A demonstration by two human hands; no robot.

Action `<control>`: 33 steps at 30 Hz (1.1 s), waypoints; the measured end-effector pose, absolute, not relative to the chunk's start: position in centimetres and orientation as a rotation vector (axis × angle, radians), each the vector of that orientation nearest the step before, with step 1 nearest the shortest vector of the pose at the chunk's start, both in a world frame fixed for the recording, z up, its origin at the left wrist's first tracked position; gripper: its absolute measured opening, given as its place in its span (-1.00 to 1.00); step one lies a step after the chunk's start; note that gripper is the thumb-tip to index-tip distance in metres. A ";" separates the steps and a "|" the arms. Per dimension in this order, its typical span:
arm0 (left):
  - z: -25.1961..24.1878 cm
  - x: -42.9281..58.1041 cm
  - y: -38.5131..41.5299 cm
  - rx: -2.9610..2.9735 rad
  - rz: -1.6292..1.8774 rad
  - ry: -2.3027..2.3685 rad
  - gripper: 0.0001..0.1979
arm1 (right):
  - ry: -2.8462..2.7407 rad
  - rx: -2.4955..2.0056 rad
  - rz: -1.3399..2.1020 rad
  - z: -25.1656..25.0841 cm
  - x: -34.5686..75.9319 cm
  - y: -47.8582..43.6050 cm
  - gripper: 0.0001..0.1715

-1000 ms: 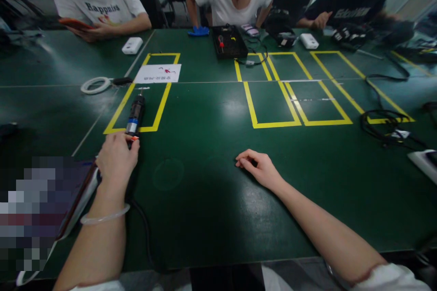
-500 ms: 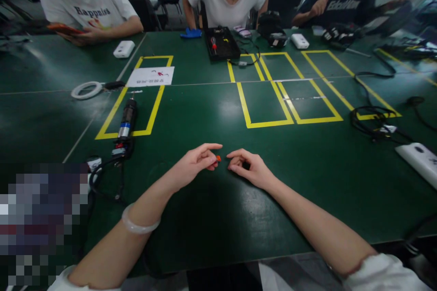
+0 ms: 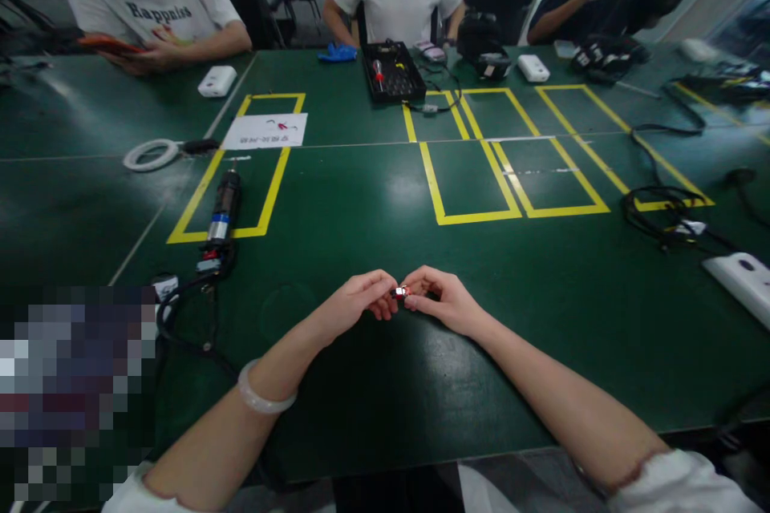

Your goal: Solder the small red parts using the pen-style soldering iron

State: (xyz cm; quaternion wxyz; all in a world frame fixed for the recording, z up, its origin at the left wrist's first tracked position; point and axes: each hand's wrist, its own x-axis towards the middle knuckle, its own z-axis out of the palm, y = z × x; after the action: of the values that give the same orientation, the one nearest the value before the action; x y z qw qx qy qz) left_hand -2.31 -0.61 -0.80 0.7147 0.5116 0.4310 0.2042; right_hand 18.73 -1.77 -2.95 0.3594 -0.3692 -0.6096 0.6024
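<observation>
Between my two hands is a small red part (image 3: 400, 292) with a bright, shiny face and a dark end; its exact kind is too small to make out. My left hand (image 3: 364, 296), with a pale bangle on the wrist, pinches its left end. The fingertips of my right hand (image 3: 439, 295) close on its right end. Both hands are low over the green table (image 3: 337, 393), near its front edge. To the left lies an electric screwdriver (image 3: 223, 208), its cable running toward me.
Yellow tape rectangles (image 3: 478, 220) mark the table. A white sheet (image 3: 265, 131) and a coiled white cable (image 3: 150, 155) lie at left. At the far side are a black tray (image 3: 394, 84) and several seated people. Right are black cables (image 3: 658, 212) and a white box (image 3: 743, 280).
My hands have come together, and both now touch the small red part, which was in my left fingers alone. My left index finger has folded in. The right-hand co-worker has raised a hand.
</observation>
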 end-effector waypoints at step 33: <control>1.7 -9.0 2.1 2.184 0.598 1.663 -0.58 | -1.781 -1.051 1.221 -2.9 18.8 -1.5 -0.85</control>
State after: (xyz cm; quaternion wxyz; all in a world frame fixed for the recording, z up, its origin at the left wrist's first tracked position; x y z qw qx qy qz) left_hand -8.97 2.14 1.71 0.1654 0.7668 0.5837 0.2098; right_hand 18.79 -1.54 -2.86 0.3617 -0.4079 -0.6914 0.4741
